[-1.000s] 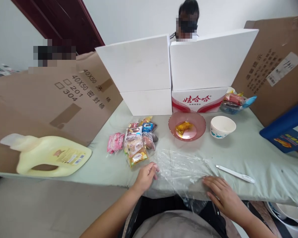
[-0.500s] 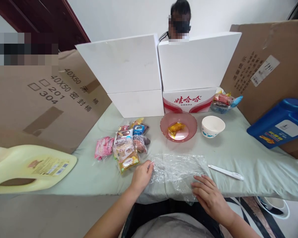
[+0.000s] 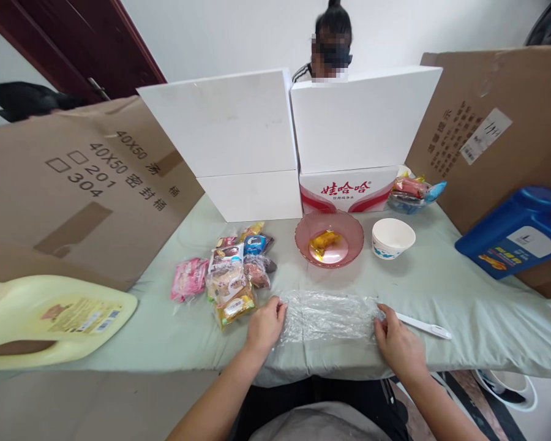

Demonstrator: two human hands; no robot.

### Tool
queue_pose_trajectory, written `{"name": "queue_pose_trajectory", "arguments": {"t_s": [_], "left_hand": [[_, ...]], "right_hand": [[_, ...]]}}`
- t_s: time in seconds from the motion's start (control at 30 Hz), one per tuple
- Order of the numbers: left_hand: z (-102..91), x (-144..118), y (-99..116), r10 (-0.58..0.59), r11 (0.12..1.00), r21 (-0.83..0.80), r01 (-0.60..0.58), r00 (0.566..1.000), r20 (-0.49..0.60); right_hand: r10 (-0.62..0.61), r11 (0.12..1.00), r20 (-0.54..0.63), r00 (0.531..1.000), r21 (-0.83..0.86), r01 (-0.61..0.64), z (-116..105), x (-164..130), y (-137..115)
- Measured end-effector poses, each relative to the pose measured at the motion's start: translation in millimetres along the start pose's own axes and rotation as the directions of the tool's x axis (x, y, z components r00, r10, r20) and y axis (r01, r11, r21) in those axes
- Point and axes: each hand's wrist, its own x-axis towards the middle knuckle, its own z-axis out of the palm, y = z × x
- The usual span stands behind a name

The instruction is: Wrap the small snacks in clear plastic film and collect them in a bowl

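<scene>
I have the plastic sheet (image 3: 330,315) lying along the table's (image 3: 165,337) near edge, between my left hand (image 3: 265,323) and right hand (image 3: 399,343), one at each end. Packaged snacks (image 3: 232,272) lie left of it, a jug (image 3: 87,315) farther left; a knife (image 3: 427,326) lies right. Behind the sheet I see a bowl (image 3: 302,248) with one packet (image 3: 325,242) inside, a cup (image 3: 388,250) to its right. Boxes (image 3: 243,128) stand behind these, a person (image 3: 333,27) beyond. Cardboard (image 3: 500,159) flanks both sides, with a bottle (image 3: 509,236) before the right-hand piece.
</scene>
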Motion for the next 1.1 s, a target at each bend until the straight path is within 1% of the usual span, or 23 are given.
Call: {"name": "queue_pose_trajectory", "arguments": {"t_s": [0.03,0.07,0.1,0.13,0.17,0.2,0.23,0.27,0.33,0.37,0.43,0.5,0.57,0.63,0.7,0.73,0.8,0.87,0.9,0.93,0.97,1.0,1.1], "left_hand": [[-0.2,-1.0,-0.1,0.026,1.0,0.003,-0.026,0.999,-0.046],[-0.8,-2.3,0.4,0.066,0.998,0.006,-0.066,0.99,-0.125],[-1.9,-4.2,1.9,0.116,0.993,0.013,-0.116,0.966,-0.23],[-3.3,-6.4,4.4,0.172,0.984,0.02,-0.176,0.923,-0.345],[-4.6,-8.8,7.8,0.231,0.969,0.029,-0.244,0.868,-0.44],[-5.4,-11.3,12.0,0.297,0.946,0.035,-0.323,0.816,-0.496],[-5.5,-13.7,16.7,0.37,0.911,0.033,-0.41,0.78,-0.505],[-4.5,-15.6,21.4,0.449,0.866,0.021,-0.5,0.756,-0.477],[0.6,-17.2,29.2,0.607,0.757,-0.017,-0.654,0.712,-0.354],[4.4,-16.8,31.6,0.67,0.71,-0.03,-0.704,0.688,-0.279],[12.7,-14.3,33.1,0.74,0.662,-0.028,-0.749,0.658,-0.138],[19.4,-11.0,31.4,0.747,0.665,-0.011,-0.747,0.665,-0.018],[23.1,-8.9,28.8,0.726,0.686,-0.002,-0.727,0.685,0.053],[24.2,-8.5,27.2,0.714,0.697,-0.003,-0.717,0.694,0.086],[24.0,-9.4,27.5,0.714,0.697,-0.004,-0.717,0.693,0.1],[23.8,-10.0,28.2,0.714,0.696,-0.005,-0.718,0.692,0.103],[23.7,-10.7,30.1,0.712,0.698,-0.003,-0.716,0.694,0.103],[23.8,-10.4,30.7,0.708,0.702,0.003,-0.713,0.698,0.104],[23.7,-9.8,29.7,0.709,0.701,0.007,-0.713,0.698,0.105],[23.4,-9.1,27.4,0.707,0.702,0.012,-0.712,0.699,0.104],[22.7,-8.3,23.5,0.704,0.706,0.018,-0.708,0.704,0.099],[21.7,-7.8,18.3,0.696,0.714,0.026,-0.7,0.713,0.088],[15.8,-10.8,-3.1,0.654,0.756,0.051,-0.653,0.757,-0.004]], "right_hand": [[-0.009,1.0,-0.025,1.0,-0.002,0.009,0.1,0.0,0.4],[-0.02,1.0,-0.052,0.998,-0.003,0.019,0.2,0.4,0.9],[-0.033,0.999,-0.076,0.997,-0.005,0.033,0.3,1.2,1.4],[-0.046,0.999,-0.095,0.994,-0.01,0.045,0.3,2.2,1.9],[-0.054,0.998,-0.106,0.993,-0.017,0.053,0.4,3.4,2.3],[-0.06,0.998,-0.111,0.992,-0.023,0.058,0.4,4.7,2.5],[-0.063,0.998,-0.114,0.991,-0.025,0.061,0.4,6.1,2.6],[-0.064,0.998,-0.115,0.991,-0.024,0.062,0.3,7.5,2.7],[-0.06,0.998,-0.114,0.992,-0.018,0.058,-0.3,10.4,3.3],[-0.058,0.998,-0.111,0.992,-0.017,0.057,-0.7,12.0,4.0],[-0.056,0.998,-0.1,0.993,-0.023,0.054,-1.8,15.2,6.9],[-0.056,0.998,-0.083,0.995,-0.046,0.052,-3.6,18.0,11.2],[-0.058,0.994,-0.059,0.997,-0.092,0.052,-6.9,20.0,15.2],[-0.067,0.986,-0.064,0.996,-0.154,0.057,-12.1,21.1,16.0],[-0.126,0.975,-0.132,0.983,-0.199,0.098,-17.9,21.4,10.8],[-0.181,0.967,-0.173,0.968,-0.209,0.143,-20.1,21.3,5.8],[-0.354,0.926,-0.199,0.914,-0.209,0.314,-20.3,20.5,-7.6],[-0.55,0.829,-0.108,0.828,-0.191,0.526,-14.1,19.3,-20.3],[-0.619,0.778,-0.044,0.784,-0.177,0.603,-9.2,18.6,-24.4],[-0.656,0.743,0.013,0.755,-0.165,0.648,-3.9,17.8,-26.2],[-0.663,0.733,0.056,0.747,-0.158,0.662,0.8,16.7,-25.4],[-0.648,0.742,0.08,0.757,-0.156,0.652,4.3,15.2,-22.2],[-0.583,0.794,0.075,0.809,-0.155,0.587,3.0,7.4,-3.6]]}}
